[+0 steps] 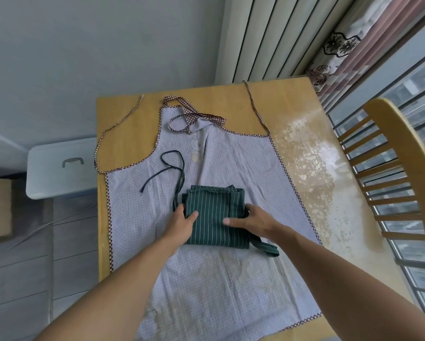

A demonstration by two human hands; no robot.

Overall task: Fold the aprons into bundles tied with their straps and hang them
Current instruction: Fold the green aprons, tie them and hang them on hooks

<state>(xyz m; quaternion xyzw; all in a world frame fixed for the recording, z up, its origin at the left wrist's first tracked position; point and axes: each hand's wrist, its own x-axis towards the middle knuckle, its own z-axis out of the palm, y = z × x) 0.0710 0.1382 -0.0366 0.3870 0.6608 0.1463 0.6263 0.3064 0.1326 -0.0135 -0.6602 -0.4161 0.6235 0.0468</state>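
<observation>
A dark green striped apron (215, 215), folded into a thick rectangle, lies on top of a pale blue checked apron (206, 279) spread flat over the wooden table (292, 107). My left hand (181, 221) grips the bundle's left edge, thumb on top and fingers underneath. My right hand (249, 221) holds its right edge, thumb lying across the stripes. A dark strap (175, 168) trails from the bundle's left side in a loop up over the checked apron. A short green strap end (265, 248) sticks out at the lower right.
The checked apron's red-trimmed neck loop (194, 114) and side ties (255, 107) lie toward the table's far edge. A wooden chair (398, 173) stands at the right by the window railing. A grey lidded box (61, 166) sits on the floor left of the table.
</observation>
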